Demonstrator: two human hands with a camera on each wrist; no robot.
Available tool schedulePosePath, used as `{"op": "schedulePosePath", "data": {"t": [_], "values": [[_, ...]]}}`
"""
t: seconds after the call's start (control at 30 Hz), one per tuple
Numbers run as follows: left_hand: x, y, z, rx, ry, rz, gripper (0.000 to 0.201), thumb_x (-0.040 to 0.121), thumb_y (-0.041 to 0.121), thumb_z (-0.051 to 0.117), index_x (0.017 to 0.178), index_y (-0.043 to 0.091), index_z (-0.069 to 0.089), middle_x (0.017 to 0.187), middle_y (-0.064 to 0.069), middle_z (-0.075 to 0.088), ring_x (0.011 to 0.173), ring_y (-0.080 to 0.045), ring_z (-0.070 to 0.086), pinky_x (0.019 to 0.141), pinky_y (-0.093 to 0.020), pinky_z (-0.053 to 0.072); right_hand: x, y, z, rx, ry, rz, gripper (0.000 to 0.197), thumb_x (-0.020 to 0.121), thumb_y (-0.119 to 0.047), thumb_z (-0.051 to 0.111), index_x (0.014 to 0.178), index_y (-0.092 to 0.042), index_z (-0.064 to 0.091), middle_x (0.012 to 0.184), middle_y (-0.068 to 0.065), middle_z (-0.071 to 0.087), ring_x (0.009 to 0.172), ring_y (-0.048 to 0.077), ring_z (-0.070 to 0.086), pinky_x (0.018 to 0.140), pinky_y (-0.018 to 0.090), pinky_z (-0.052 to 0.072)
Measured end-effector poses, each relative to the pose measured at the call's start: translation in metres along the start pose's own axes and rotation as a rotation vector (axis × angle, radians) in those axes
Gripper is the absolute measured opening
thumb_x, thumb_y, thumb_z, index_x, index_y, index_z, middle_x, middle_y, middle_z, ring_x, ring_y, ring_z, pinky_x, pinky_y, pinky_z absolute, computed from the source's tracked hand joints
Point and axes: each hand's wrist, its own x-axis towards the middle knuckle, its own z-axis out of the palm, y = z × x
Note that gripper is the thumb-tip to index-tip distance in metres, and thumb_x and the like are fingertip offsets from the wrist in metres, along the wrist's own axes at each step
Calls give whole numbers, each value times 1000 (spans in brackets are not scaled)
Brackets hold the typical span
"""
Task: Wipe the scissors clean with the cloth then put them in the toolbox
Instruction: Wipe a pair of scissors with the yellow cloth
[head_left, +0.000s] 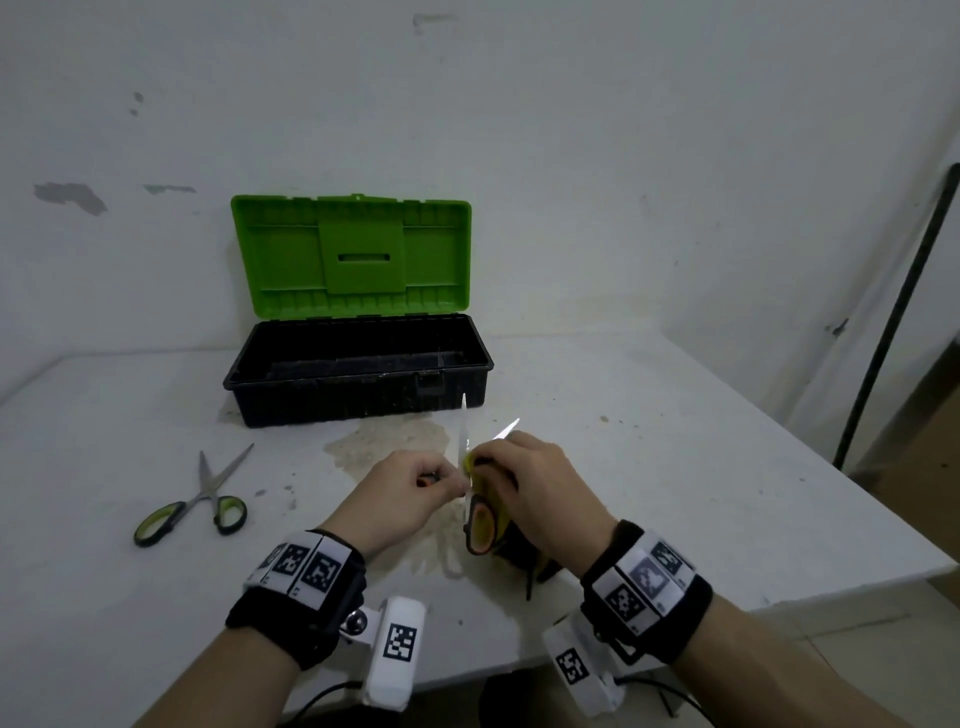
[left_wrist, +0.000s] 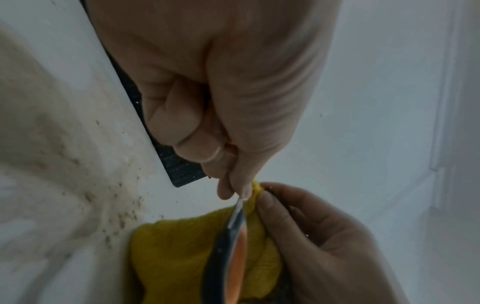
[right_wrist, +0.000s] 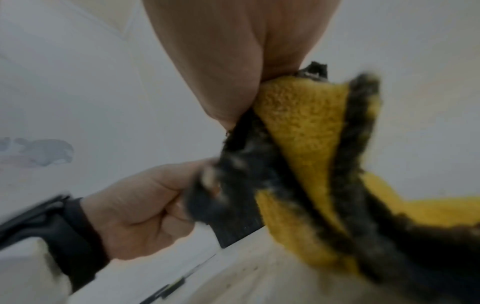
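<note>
Orange-and-black scissors (head_left: 479, 525) are held above the table with the blades spread and pointing away from me. My left hand (head_left: 441, 480) grips one handle; the other handle loop (left_wrist: 235, 259) hangs free below. My right hand (head_left: 493, 467) pinches a yellow-and-black cloth (right_wrist: 298, 133) round the right blade near the pivot, and that blade's tip (head_left: 508, 430) sticks out past the fingers. The left blade (head_left: 462, 426) is bare. The open toolbox (head_left: 358, 395), a black tub with a green lid, stands behind the hands. Its inside looks empty.
A second pair of scissors (head_left: 192, 499), with green-and-black handles, lies partly spread on the white table (head_left: 675, 467) to the left. A brownish stain (head_left: 389, 441) marks the table under the hands. The table's right edge runs close by, with a dark pole (head_left: 893, 322) beyond it.
</note>
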Motion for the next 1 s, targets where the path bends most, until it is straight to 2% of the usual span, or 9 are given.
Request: {"op": "schedulePosePath", "data": {"t": [0.13, 0.2, 0.33, 0.43, 0.6, 0.67, 0.77, 0.83, 1.0], "values": [[-2, -7, -4, -34, -14, -9, 27, 91, 40, 68, 77, 18, 72, 49, 11, 44, 45, -5, 35, 50, -23, 30, 9, 17, -12, -24, 107, 130, 16, 96, -21, 55, 103, -20, 70, 93, 0, 62, 86, 19, 59, 79, 33, 50], [-2, -8, -5, -51, -12, -13, 27, 91, 39, 69, 77, 17, 73, 49, 11, 43, 45, -6, 34, 49, -22, 29, 12, 18, -19, -28, 146, 133, 15, 96, -22, 56, 102, -20, 70, 92, 0, 63, 86, 19, 59, 79, 32, 49], [-1, -6, -5, -37, -16, -3, 26, 91, 39, 69, 77, 18, 73, 49, 11, 43, 45, -6, 33, 49, -22, 28, 6, -4, -13, 6, 8, -9, 15, 95, -22, 56, 101, -20, 70, 92, 0, 64, 83, 16, 58, 77, 31, 48], [0, -6, -5, -21, -15, -3, 23, 91, 37, 70, 75, 20, 74, 50, 11, 46, 46, -5, 36, 51, -24, 31, 3, -8, -3, -10, -83, -35, 17, 96, -25, 53, 102, -22, 69, 92, -1, 61, 83, 17, 57, 76, 34, 49], [-1, -8, -8, -70, -12, -19, 27, 90, 40, 71, 75, 18, 74, 49, 10, 43, 46, -7, 34, 50, -24, 30, 11, 12, -15, -55, 69, 83, 15, 96, -23, 55, 102, -17, 67, 92, 1, 60, 82, 20, 58, 76, 39, 51], [-1, -7, -8, -102, -5, -31, 27, 89, 40, 71, 76, 18, 74, 50, 10, 41, 45, -8, 32, 48, -24, 29, 11, 11, -18, -49, 93, 35, 15, 96, -21, 55, 103, -18, 68, 93, 1, 61, 82, 20, 58, 75, 37, 51], [0, -4, -7, -128, -11, -36, 26, 89, 37, 72, 77, 15, 74, 52, 7, 41, 46, -8, 31, 47, -22, 27, 5, -2, -11, -51, -44, -110, 16, 96, -21, 55, 105, -21, 68, 95, 1, 60, 81, 20, 59, 72, 35, 51], [-1, -2, -7, -128, -24, -32, 25, 89, 35, 73, 78, 13, 74, 53, 6, 41, 46, -8, 32, 46, -20, 27, 3, -3, -7, -69, -85, -126, 16, 96, -22, 55, 105, -22, 68, 95, 1, 59, 80, 20, 60, 71, 36, 51], [-5, -4, -9, -111, -21, -41, 25, 90, 36, 72, 77, 15, 74, 50, 11, 41, 45, -6, 32, 47, -18, 28, 9, 12, -16, -99, 71, 4, 17, 97, -23, 53, 103, -20, 68, 93, 1, 59, 79, 21, 59, 71, 40, 52]]}}
